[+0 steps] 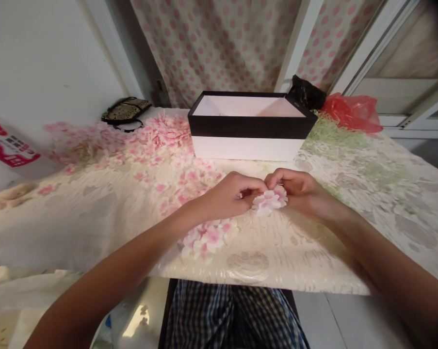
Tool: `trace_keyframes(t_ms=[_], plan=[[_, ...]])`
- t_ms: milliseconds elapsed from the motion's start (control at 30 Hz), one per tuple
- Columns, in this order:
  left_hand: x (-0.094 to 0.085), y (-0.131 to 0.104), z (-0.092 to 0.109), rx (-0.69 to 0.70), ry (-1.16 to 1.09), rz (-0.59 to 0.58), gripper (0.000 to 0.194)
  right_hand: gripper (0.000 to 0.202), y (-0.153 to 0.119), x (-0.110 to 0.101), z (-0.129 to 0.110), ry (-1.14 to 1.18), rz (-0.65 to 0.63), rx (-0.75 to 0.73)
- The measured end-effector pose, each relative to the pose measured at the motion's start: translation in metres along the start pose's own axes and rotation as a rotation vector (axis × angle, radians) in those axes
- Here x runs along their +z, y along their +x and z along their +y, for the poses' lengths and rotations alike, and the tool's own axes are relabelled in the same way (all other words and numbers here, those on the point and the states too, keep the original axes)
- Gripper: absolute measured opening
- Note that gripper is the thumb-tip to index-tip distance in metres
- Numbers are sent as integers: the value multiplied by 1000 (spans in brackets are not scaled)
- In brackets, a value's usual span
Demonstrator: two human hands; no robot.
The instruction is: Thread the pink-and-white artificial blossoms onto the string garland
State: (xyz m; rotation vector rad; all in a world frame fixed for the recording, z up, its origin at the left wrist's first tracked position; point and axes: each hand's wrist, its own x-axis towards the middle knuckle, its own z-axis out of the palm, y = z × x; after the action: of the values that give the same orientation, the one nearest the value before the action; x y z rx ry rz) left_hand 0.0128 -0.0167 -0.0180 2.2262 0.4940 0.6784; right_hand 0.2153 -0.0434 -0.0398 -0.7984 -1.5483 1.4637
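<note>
Both hands meet above the table's front part, fingertips close together. My left hand point(232, 195) is closed, pinching at an artificial blossom point(267, 201) with pale pink and white petals. From the other side my right hand point(301, 193) pinches near the same blossom, thumb and forefinger together. Their fingers partly hide the blossom's back. Below my left wrist lies a small cluster of pink-and-white artificial flowers point(208, 238) on the tablecloth. Behind the hands stands an open black-and-white box point(248, 148); little of its inside shows.
A large heap of pink petals point(160, 133) spreads over the back left of the tablecloth point(105, 213). Green shredded filler point(337, 135) lies right of the box, by a red plastic bag point(353, 112) and a black bag point(306, 93). A patterned pouch point(126, 110) sits at back left.
</note>
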Motion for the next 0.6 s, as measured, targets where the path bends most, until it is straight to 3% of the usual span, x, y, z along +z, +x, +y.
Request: trace_keyframes(t_ms=[233, 600], plan=[[0, 1, -3, -43, 31, 15, 16, 7, -1, 1, 0, -104, 54, -54], [1, -1, -3, 46, 88, -119, 19, 6, -5, 4, -15, -162, -77, 93]])
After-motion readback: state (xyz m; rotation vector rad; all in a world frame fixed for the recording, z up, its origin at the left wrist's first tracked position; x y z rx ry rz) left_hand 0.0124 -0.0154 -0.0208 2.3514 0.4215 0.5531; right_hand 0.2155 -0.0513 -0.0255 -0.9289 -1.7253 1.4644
